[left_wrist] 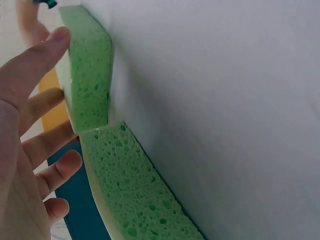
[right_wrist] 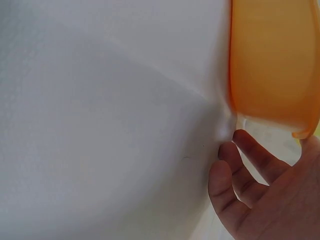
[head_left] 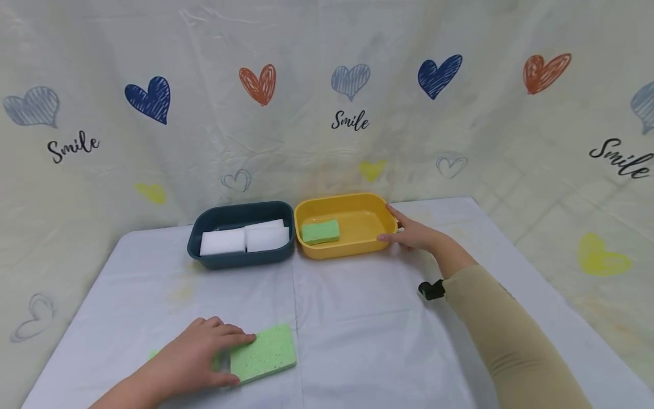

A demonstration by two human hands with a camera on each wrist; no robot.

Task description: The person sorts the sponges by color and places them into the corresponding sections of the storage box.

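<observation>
At the front of the table, my left hand (head_left: pixel 191 355) reaches over the left end of a green sponge (head_left: pixel 265 352) lying flat. Its index fingertip rests on the sponge's top and the thumb is at the near corner. In the left wrist view the fingers (left_wrist: pixel 42 142) are spread along the sponge's side. A second green sponge (left_wrist: pixel 132 185) lies end to end with it, mostly hidden under the hand in the head view. My right hand (head_left: pixel 414 233) holds the right end of a yellow tub (head_left: pixel 365 227), thumb at its front wall. Inside sits one green sponge (head_left: pixel 320 232).
A dark blue tub (head_left: pixel 245 262) stands left of the yellow one, right beside it, with several white foam blocks (head_left: pixel 222 242) inside. Behind both hangs a curtain (head_left: pixel 306 136) printed with hearts. A white cloth (head_left: pixel 357 318) covers the table.
</observation>
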